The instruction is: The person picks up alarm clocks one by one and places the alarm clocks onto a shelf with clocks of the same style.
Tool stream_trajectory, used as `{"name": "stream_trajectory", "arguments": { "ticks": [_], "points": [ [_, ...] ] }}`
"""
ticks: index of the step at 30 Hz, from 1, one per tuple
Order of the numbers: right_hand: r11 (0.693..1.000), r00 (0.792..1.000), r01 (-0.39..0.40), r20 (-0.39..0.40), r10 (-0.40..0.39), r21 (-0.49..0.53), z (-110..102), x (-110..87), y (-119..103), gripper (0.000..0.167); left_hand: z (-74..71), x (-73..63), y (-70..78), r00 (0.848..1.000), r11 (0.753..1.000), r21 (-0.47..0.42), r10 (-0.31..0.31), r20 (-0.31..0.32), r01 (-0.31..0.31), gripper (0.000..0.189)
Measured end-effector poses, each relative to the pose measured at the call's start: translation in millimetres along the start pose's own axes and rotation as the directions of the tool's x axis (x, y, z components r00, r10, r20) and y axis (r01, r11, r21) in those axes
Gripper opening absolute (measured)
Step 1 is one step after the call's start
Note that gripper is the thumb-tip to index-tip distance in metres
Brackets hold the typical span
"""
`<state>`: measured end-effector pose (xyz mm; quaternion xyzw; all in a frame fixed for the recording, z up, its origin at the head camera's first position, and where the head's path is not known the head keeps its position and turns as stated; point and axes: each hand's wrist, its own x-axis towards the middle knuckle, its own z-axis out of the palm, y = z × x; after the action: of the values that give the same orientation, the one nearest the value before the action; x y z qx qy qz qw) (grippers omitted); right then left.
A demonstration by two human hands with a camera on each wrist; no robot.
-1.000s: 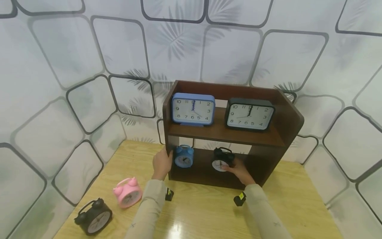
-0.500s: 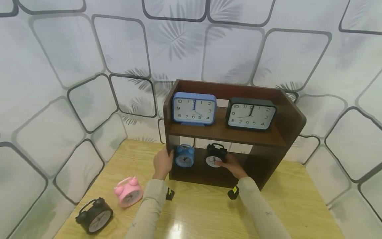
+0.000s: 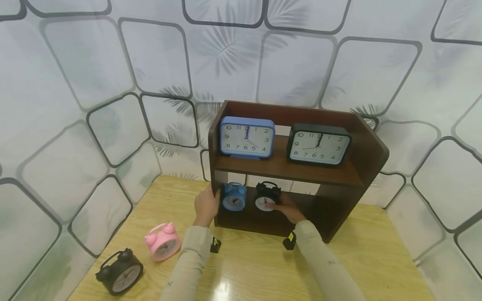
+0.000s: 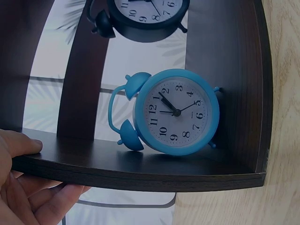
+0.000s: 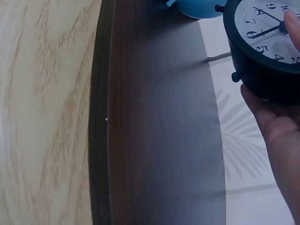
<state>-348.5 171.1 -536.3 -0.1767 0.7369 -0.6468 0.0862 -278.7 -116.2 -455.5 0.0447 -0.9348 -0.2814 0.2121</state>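
My left hand (image 3: pixel 206 205) grips the left side panel of the dark brown shelf (image 3: pixel 260 169), thumb inside and fingers outside, as the left wrist view shows. In the lower compartment my right hand (image 3: pixel 288 207) holds a black twin-bell alarm clock (image 3: pixel 266 194), its thumb over the white dial and its fingers behind the case. Just left of that clock stands a blue twin-bell alarm clock (image 4: pixel 177 112), close to the left panel. The right wrist view shows the black clock (image 5: pixel 262 70) tilted in the hand above the lower board.
On the upper board stand a blue rectangular clock (image 3: pixel 246 138) and a black rectangular clock (image 3: pixel 319 144). A pink alarm clock (image 3: pixel 162 242) and another black alarm clock (image 3: pixel 119 271) rest at the left of the wooden table (image 3: pixel 248 267). Patterned walls (image 3: pixel 222 54) enclose the back and sides.
My right hand has carried the black alarm clock leftward along the lower compartment, nearer the blue alarm clock. The left hand keeps its grip on the side panel.
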Motion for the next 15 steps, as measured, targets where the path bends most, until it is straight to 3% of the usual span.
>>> {"name": "stream_trajectory", "arguments": {
  "ticks": [6,15],
  "points": [
    [1.0,1.0,0.017,0.011,-0.017,0.012,3.2,9.4,12.4,0.058,-0.9,-0.2,0.2,1.0,1.0,-0.002,-0.002,0.002,0.002,0.024],
    [0.998,0.998,-0.053,0.035,0.052,0.03,10.8,18.5,22.3,0.067,-1.5,-0.6,0.4,1.0,1.0,0.009,-0.006,0.008,0.006,0.024]
  ]
}}
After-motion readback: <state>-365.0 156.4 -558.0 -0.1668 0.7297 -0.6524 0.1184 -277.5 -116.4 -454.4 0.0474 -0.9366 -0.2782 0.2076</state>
